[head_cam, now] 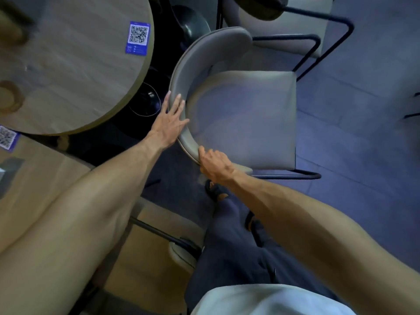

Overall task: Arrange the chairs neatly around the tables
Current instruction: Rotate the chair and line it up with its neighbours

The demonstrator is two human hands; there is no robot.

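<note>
A grey padded chair (245, 114) with a curved backrest and black metal legs stands in the middle, its back turned toward a round wooden table (68, 71) at the upper left. My left hand (169, 123) lies flat with straight fingers on the outer side of the backrest. My right hand (213, 163) grips the near end of the backrest, fingers curled over its edge. A second grey chair (291, 30) stands behind it at the top.
A blue QR-code sticker (138, 38) lies on the round table. A second wooden table (34, 178) with another QR sticker sits at the lower left. The black table base (147, 103) is beside the chair. Blue-grey tiled floor (354, 155) stretches right.
</note>
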